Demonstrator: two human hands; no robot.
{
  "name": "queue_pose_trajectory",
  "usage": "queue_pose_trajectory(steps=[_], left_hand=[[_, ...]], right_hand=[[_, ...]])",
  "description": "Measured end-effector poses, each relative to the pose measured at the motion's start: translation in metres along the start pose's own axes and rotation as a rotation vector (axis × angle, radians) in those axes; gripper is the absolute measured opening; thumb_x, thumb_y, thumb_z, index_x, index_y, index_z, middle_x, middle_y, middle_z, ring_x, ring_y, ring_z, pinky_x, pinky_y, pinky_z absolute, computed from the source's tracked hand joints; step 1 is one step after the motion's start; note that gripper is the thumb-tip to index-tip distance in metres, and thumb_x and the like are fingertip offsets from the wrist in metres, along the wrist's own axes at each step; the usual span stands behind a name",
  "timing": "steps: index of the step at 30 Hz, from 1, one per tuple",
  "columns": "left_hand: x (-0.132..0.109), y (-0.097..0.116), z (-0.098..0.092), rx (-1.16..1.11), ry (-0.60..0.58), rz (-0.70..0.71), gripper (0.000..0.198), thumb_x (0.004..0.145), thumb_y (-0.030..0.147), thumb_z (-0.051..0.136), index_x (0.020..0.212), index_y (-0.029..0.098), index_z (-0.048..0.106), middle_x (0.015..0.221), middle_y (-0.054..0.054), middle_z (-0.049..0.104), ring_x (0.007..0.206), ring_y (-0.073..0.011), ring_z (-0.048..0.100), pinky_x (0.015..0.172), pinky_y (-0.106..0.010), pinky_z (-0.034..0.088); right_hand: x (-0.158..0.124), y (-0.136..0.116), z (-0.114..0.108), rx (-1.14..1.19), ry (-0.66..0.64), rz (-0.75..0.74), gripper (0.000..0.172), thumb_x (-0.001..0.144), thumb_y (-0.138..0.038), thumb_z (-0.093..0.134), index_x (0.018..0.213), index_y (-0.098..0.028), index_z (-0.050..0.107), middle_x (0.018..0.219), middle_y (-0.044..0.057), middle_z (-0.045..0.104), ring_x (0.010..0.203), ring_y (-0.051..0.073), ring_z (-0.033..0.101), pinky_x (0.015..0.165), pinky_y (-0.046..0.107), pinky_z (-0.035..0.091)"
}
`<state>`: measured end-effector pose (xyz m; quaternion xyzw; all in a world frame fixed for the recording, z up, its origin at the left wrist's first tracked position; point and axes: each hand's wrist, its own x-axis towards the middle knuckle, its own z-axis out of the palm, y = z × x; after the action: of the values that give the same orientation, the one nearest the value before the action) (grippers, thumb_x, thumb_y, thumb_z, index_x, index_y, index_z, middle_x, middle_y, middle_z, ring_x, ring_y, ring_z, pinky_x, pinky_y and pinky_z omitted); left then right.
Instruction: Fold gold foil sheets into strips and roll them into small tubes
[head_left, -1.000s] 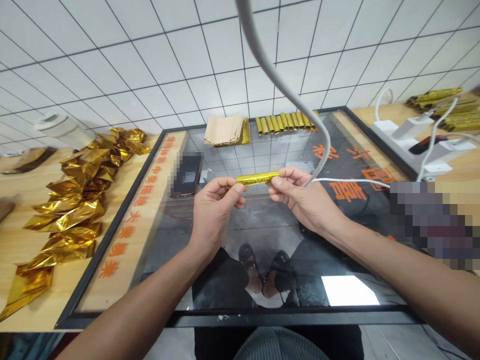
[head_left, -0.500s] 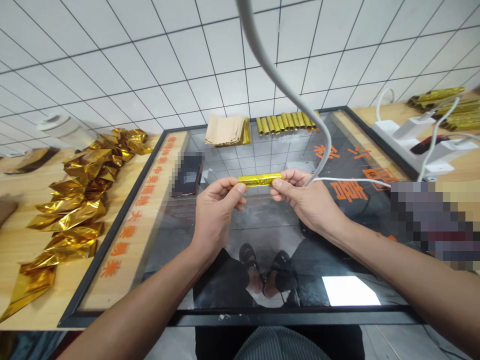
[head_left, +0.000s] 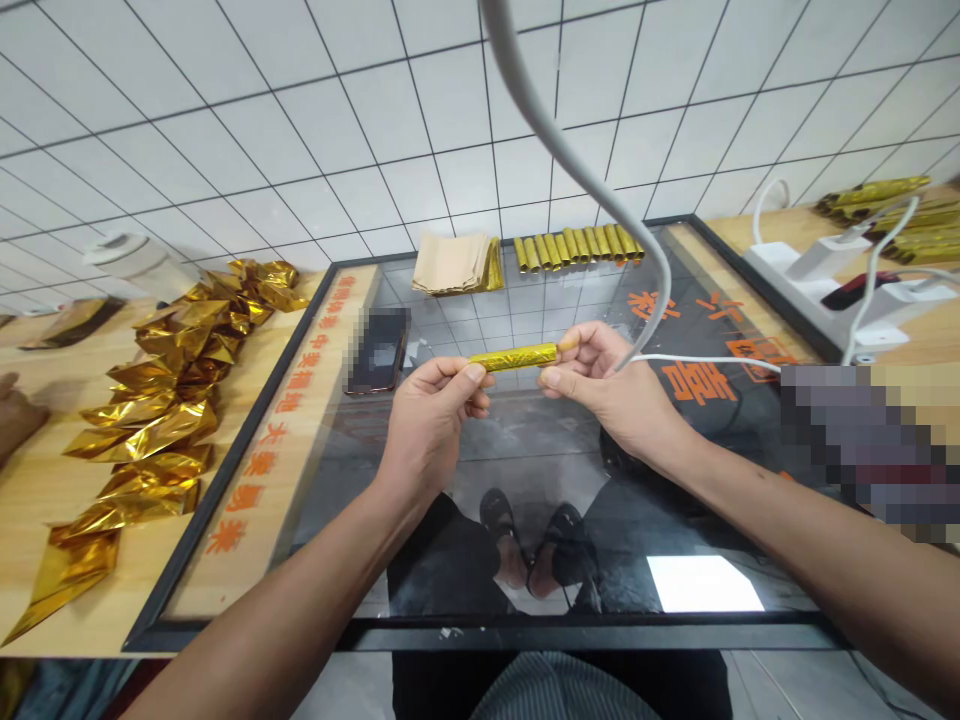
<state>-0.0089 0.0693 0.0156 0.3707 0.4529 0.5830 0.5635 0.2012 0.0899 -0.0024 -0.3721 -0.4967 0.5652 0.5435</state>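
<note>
A small gold foil roll (head_left: 517,356) is held level above the glass tabletop, its right end slightly higher than its left. My left hand (head_left: 431,415) pinches the roll's left end between thumb and curled fingers. At the other end is my right hand (head_left: 611,385), its fingers bent around the tip and its thumb just below the roll. Behind the hands, a row of similar gold rolls (head_left: 577,247) lies at the back of the glass. Left of that row is a stack of brown paper sheets (head_left: 448,264), with gold foil showing at its right side.
A phone (head_left: 379,350) lies left of my hands. Folded gold foil pieces (head_left: 161,400) spread along the left wooden surface, with another person's hand (head_left: 16,415) beyond. A grey cable (head_left: 562,150) hangs in front. A power strip (head_left: 817,275) and more gold rolls (head_left: 885,215) stand right.
The roll has tilted slightly, its right end rising. My right thumb has slid off the roll to just below it. Another person's hand now shows at the left edge.
</note>
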Motion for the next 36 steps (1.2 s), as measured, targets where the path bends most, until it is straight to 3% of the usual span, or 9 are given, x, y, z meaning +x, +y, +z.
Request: queue_pose_trajectory(steps=[3,6,10,13,19,25,29,36], left_hand=[[0.001,0.001,-0.001,-0.028,-0.040,-0.083,0.035,0.070,0.034,0.097,0.082,0.014,0.071,0.077,-0.003,0.076,0.060,-0.0081,0.064,0.057,-0.018,0.053],[0.002,-0.001,-0.002,0.016,-0.071,-0.145,0.038,0.074,0.038,0.095,0.085,0.014,0.068,0.077,-0.002,0.073,0.058,-0.0078,0.063,0.055,-0.018,0.051],[0.005,-0.007,-0.005,0.183,-0.066,-0.011,0.049,0.080,0.041,0.093,0.116,0.020,0.065,0.095,0.001,0.070,0.065,-0.0101,0.067,0.056,-0.022,0.056],[0.006,-0.012,-0.007,0.274,-0.155,0.075,0.068,0.079,0.036,0.095,0.137,0.026,0.062,0.111,-0.001,0.069,0.076,-0.0125,0.073,0.063,-0.025,0.062],[0.007,-0.011,-0.006,0.232,-0.222,-0.009,0.039,0.081,0.041,0.092,0.105,0.015,0.077,0.079,-0.002,0.072,0.064,-0.0121,0.068,0.061,-0.023,0.060],[0.010,-0.004,-0.006,0.075,-0.199,-0.230,0.045,0.074,0.048,0.097,0.090,0.014,0.073,0.076,-0.003,0.073,0.057,-0.0103,0.065,0.053,-0.020,0.054],[0.013,-0.002,-0.007,0.022,-0.194,-0.335,0.044,0.075,0.047,0.095,0.090,0.013,0.071,0.073,-0.005,0.073,0.053,-0.0101,0.062,0.048,-0.019,0.047],[0.016,0.000,-0.011,0.008,-0.203,-0.362,0.041,0.083,0.048,0.090,0.095,0.014,0.070,0.067,0.000,0.067,0.047,-0.0080,0.054,0.044,-0.017,0.038]], right_hand=[[-0.002,-0.002,0.001,-0.092,-0.012,-0.036,0.059,0.069,-0.034,0.102,0.118,-0.029,0.070,0.107,-0.001,0.075,0.074,0.012,0.070,0.069,0.030,0.058],[-0.003,-0.003,0.001,-0.188,-0.027,-0.027,0.044,0.078,-0.042,0.097,0.112,-0.023,0.076,0.088,0.001,0.076,0.072,0.015,0.068,0.067,0.031,0.057],[-0.003,-0.003,0.002,-0.130,-0.014,0.034,0.044,0.076,-0.049,0.098,0.103,-0.020,0.077,0.081,0.001,0.077,0.073,0.017,0.072,0.070,0.032,0.062],[-0.004,-0.001,0.003,-0.070,-0.018,0.102,0.046,0.075,-0.051,0.098,0.102,-0.020,0.077,0.080,0.001,0.077,0.072,0.016,0.074,0.069,0.030,0.064],[-0.006,0.000,-0.001,-0.016,-0.068,0.170,0.042,0.089,-0.057,0.088,0.106,-0.020,0.077,0.090,0.003,0.078,0.075,0.014,0.077,0.069,0.026,0.066],[-0.004,-0.004,-0.007,0.052,-0.109,0.174,0.048,0.095,-0.066,0.078,0.109,-0.020,0.078,0.089,0.005,0.076,0.076,0.016,0.078,0.069,0.026,0.066],[-0.004,-0.005,-0.008,0.015,-0.118,0.172,0.050,0.095,-0.068,0.076,0.113,-0.022,0.078,0.092,0.005,0.076,0.077,0.017,0.077,0.070,0.028,0.066],[-0.006,-0.004,-0.006,0.012,-0.210,0.165,0.051,0.100,-0.069,0.069,0.117,-0.022,0.075,0.098,0.007,0.079,0.079,0.018,0.077,0.069,0.029,0.064]])
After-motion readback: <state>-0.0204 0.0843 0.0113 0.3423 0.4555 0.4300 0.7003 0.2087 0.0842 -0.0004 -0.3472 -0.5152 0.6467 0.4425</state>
